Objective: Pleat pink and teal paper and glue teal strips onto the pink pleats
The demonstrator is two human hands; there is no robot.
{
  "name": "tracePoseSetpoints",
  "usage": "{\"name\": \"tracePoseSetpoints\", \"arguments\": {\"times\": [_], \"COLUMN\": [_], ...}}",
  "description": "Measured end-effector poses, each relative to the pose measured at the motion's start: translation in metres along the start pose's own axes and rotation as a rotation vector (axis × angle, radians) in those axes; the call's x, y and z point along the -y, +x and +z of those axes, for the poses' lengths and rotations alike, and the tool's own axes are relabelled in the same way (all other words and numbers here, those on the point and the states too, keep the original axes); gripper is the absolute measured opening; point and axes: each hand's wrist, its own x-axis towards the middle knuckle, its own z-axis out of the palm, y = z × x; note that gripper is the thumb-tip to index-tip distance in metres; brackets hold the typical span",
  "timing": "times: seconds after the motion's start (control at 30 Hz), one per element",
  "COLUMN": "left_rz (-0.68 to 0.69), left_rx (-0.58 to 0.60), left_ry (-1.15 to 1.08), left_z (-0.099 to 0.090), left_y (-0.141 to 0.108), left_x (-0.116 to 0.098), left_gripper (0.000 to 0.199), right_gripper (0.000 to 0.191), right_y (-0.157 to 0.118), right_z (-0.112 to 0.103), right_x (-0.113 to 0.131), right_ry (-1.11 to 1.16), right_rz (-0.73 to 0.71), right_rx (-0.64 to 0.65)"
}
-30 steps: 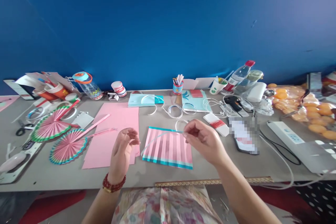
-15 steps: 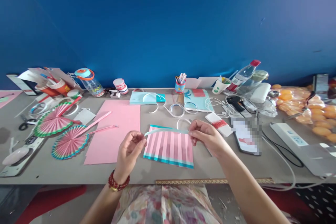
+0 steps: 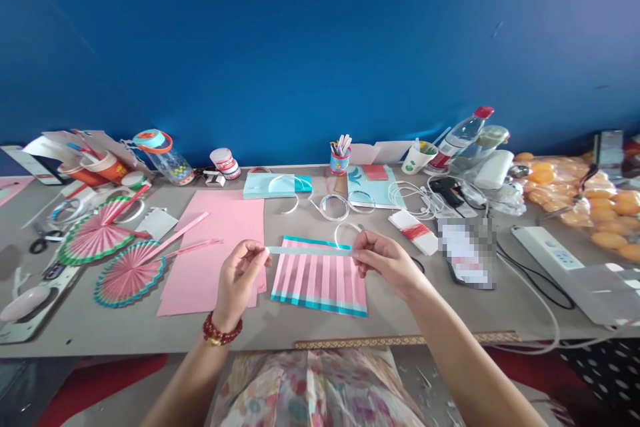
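Pinched by one end in my left hand [image 3: 245, 267] is a narrow pale strip of tape [image 3: 310, 251]. The fingers of my right hand [image 3: 380, 260] close on its other end. Between both hands the strip is drawn out straight, above the upper part of a pleated pink paper [image 3: 317, 280] with teal edges. This paper lies on the table, and neither hand appears to touch it. Close to my right fingers a thin white loop [image 3: 339, 232] curls up; whether it joins the strip I cannot tell.
Pink sheets [image 3: 215, 260] lie left of the pleated paper, beside two folded paper fans [image 3: 130, 273]. Rolls of tape [image 3: 334, 207] and a pen cup [image 3: 340, 159] are farther back. A phone [image 3: 465, 253] and power strip [image 3: 555, 267] lie right. A patterned ruler-like strip [image 3: 410, 340] runs along the front edge.
My left hand has moved left and slightly up, and my right hand slightly left. The strip between them has gone from bowed to straight.
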Motion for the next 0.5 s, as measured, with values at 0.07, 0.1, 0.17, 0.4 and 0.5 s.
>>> {"name": "tracePoseSetpoints", "arguments": {"times": [0.07, 0.1, 0.17, 0.4, 0.5], "left_rz": [-0.029, -0.041, -0.027, 0.319, 0.373], "left_rx": [0.038, 0.078, 0.174, 0.238, 0.239], "left_ry": [0.020, 0.029, 0.081, 0.579, 0.656], "left_z": [-0.002, -0.002, -0.002, 0.001, -0.002], "left_y": [0.009, 0.014, 0.022, 0.013, -0.005], "left_x": [0.005, 0.009, 0.019, 0.051, 0.050], "left_gripper": [0.020, 0.021, 0.021, 0.012, 0.010], "right_gripper": [0.021, 0.021, 0.017, 0.012, 0.009], "right_y": [0.004, 0.005, 0.008, 0.003, -0.001], "right_z": [0.002, 0.003, 0.005, 0.002, 0.000], "right_x": [-0.014, -0.022, -0.040, -0.073, -0.072], "right_ry": [-0.053, -0.098, -0.232, -0.461, -0.537], "right_rz": [-0.044, -0.072, -0.130, -0.156, -0.148], "right_rx": [-0.009, -0.019, -0.068, -0.176, -0.136]}}
